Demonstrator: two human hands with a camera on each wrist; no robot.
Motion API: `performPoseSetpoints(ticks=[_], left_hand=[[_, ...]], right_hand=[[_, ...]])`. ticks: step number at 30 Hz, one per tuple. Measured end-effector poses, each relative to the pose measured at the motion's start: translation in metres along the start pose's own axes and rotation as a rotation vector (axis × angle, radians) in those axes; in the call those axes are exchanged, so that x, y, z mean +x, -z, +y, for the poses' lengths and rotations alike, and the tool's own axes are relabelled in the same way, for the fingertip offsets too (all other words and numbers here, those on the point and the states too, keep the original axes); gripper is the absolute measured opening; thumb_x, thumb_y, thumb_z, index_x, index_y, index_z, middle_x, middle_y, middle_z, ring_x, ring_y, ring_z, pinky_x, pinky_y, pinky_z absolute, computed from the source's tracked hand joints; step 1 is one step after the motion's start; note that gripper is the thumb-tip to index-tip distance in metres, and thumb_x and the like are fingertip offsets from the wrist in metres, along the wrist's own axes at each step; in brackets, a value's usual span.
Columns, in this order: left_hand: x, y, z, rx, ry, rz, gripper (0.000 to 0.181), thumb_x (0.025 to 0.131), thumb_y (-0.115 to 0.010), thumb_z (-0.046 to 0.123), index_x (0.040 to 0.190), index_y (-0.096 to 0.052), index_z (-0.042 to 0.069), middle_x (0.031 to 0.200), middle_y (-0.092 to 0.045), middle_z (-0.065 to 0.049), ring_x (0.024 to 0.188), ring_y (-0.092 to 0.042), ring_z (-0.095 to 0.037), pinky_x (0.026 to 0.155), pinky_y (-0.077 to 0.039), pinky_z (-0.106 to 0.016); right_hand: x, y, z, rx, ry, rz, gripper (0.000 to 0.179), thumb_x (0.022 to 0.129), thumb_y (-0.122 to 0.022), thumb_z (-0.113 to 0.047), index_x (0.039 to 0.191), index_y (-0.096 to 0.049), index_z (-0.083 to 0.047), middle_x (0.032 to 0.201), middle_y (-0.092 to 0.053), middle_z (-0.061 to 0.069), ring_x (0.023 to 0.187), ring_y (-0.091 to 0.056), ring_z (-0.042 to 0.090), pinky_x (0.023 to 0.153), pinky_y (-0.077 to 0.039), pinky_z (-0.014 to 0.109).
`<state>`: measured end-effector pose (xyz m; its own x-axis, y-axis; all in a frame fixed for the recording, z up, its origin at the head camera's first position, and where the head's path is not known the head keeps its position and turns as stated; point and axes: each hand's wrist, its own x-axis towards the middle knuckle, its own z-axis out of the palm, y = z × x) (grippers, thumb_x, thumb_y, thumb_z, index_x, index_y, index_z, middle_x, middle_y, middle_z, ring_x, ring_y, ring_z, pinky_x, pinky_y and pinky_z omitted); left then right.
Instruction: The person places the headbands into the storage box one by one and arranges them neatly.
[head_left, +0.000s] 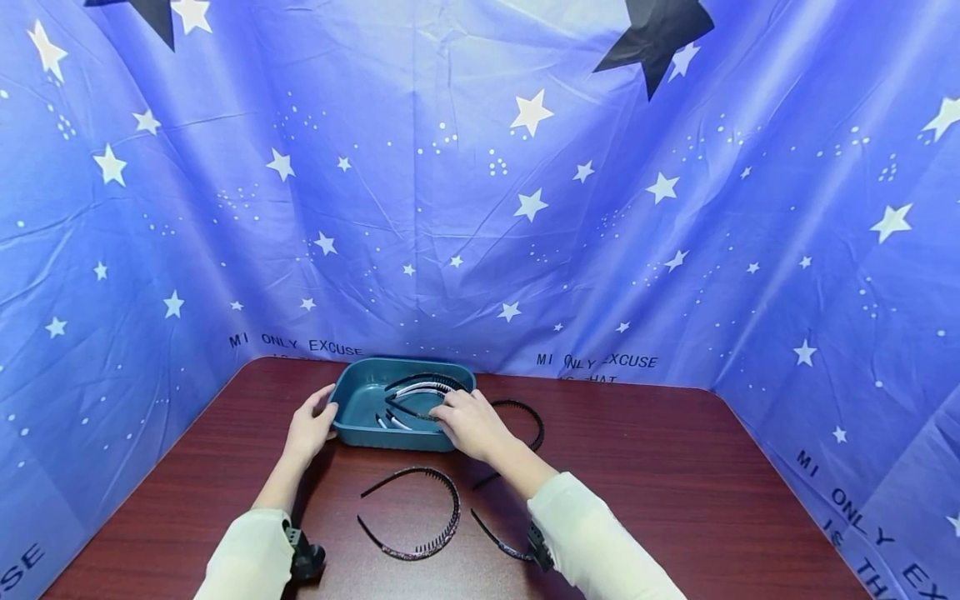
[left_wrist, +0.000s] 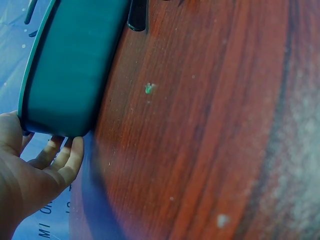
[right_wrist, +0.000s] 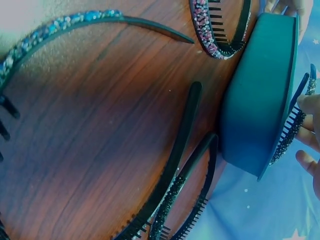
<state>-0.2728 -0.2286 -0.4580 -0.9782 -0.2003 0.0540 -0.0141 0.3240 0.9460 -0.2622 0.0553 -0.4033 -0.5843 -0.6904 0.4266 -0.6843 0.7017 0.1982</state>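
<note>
A teal plastic tub (head_left: 397,437) stands toward the back of the table, with several black and white headbands (head_left: 423,388) inside. My left hand (head_left: 309,427) rests against the tub's left end, fingers extended along the outer wall and thumb by the rim in the left wrist view. My right hand (head_left: 468,421), over the tub's right side, pinches a toothed black headband (right_wrist: 289,132) covered in dark glitter, which overlaps the rim in the right wrist view. Part of that headband is hidden behind the fingers.
In front of the tub lies a headband with pink glitter (head_left: 427,553). Beside it, a headband with blue glitter (right_wrist: 65,22) is partly covered by the right forearm in the head view. More black headbands (head_left: 540,425) lie right of the tub. A starry blue curtain (head_left: 480,208) surrounds the table.
</note>
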Motion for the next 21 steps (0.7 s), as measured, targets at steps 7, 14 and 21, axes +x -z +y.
performPoseSetpoints(ticks=[7,14,21], left_hand=[[0.001,0.001,-0.001,-0.001,-0.005,0.005,0.046,0.097,-0.041,0.015,0.142,-0.037,0.006,0.131,-0.045,-0.029,0.106,-0.055,-0.037,0.078,-0.058,-0.039],[0.003,0.001,-0.002,0.000,-0.003,0.001,0.046,0.098,-0.040,0.014,0.143,-0.036,0.007,0.131,-0.045,-0.029,0.109,-0.054,-0.040,0.081,-0.057,-0.042],[0.003,0.001,-0.003,-0.007,-0.007,0.005,0.046,0.097,-0.041,0.014,0.143,-0.037,0.007,0.129,-0.046,-0.029,0.106,-0.055,-0.038,0.078,-0.058,-0.039]], right_hand=[[0.000,-0.005,-0.002,-0.004,-0.015,0.001,0.016,0.087,-0.064,-0.023,0.102,-0.070,-0.026,0.088,-0.061,-0.008,0.086,-0.055,0.011,0.066,-0.039,0.024],[0.001,-0.008,-0.003,-0.003,-0.047,-0.034,0.016,0.089,-0.062,-0.025,0.103,-0.070,-0.027,0.089,-0.061,-0.007,0.086,-0.056,0.011,0.065,-0.037,0.023],[0.003,-0.013,-0.003,0.003,-0.082,-0.056,0.017,0.089,-0.062,-0.025,0.103,-0.070,-0.027,0.092,-0.062,-0.007,0.088,-0.057,0.012,0.064,-0.038,0.023]])
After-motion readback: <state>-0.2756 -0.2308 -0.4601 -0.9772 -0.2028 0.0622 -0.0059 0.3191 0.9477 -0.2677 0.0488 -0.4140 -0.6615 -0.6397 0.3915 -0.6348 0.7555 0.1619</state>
